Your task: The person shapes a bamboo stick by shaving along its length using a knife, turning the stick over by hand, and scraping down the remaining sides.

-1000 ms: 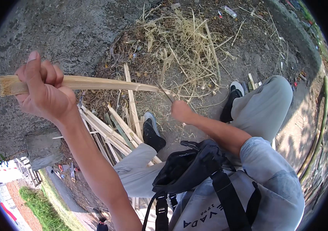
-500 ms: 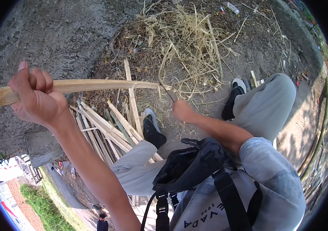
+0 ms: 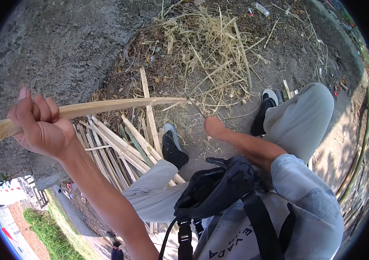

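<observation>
A pale bamboo strip (image 3: 106,106) is gripped near its broad end by the curled left hand (image 3: 41,125) at frame left, its narrow tip met at centre by a thin knife (image 3: 197,107), clasped in the closed right hand (image 3: 214,127), curly shavings (image 3: 212,47) heaped at upper centre

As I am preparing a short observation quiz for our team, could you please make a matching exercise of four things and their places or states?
Things:
1. Left hand
2. Right hand
3. Straw-coloured shavings
4. Black bag

Places or states:
A. In a loose, tangled heap
B. Holding a thin dark tool
C. Worn at the front of the body
D. Closed around a pale wooden strip

Right pairs: 1-D, 2-B, 3-A, 4-C.
</observation>
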Motion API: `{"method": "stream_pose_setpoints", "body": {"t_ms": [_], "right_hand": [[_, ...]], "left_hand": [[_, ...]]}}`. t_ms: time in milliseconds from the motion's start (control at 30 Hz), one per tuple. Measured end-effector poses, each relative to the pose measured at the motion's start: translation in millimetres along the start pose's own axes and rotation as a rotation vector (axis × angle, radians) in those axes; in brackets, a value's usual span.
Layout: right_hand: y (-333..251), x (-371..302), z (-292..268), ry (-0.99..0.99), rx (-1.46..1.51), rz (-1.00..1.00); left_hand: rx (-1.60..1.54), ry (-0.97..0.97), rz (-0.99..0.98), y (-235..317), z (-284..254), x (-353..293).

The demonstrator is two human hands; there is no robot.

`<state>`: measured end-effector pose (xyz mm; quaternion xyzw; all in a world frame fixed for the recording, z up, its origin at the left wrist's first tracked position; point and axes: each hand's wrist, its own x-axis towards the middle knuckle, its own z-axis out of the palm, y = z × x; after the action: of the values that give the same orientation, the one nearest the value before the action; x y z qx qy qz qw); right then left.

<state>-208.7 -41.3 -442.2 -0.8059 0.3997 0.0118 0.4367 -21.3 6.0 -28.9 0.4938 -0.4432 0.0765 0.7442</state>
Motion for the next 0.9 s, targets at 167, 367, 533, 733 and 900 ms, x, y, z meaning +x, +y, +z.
{"method": "stream_pose_setpoints", "body": {"t_ms": [167, 367, 533, 733, 900], "right_hand": [[-88.3, 5.7, -33.9, 0.082, 0.272, -0.143], [-110.4, -15.3, -29.5, 0.151, 0.240, -0.297], [42.1, 25.8, 33.5, 0.064, -0.181, -0.264], [-71.0, 0.4, -10.4, 0.162, 0.189, -0.180], [47.8, 9.1, 31.0, 0.011, -0.053, 0.003]], "left_hand": [[-0.069, -0.003, -0.084, -2.3, -30.8, 8.4], [-0.064, 0.012, -0.095, 7.0, -41.7, 10.0], [-0.099, -0.024, -0.127, -7.2, -40.2, 11.8], [0.015, 0.014, -0.067, -3.4, -36.3, 13.2], [-0.004, -0.006, -0.065, -6.1, -16.7, 12.1]]}}
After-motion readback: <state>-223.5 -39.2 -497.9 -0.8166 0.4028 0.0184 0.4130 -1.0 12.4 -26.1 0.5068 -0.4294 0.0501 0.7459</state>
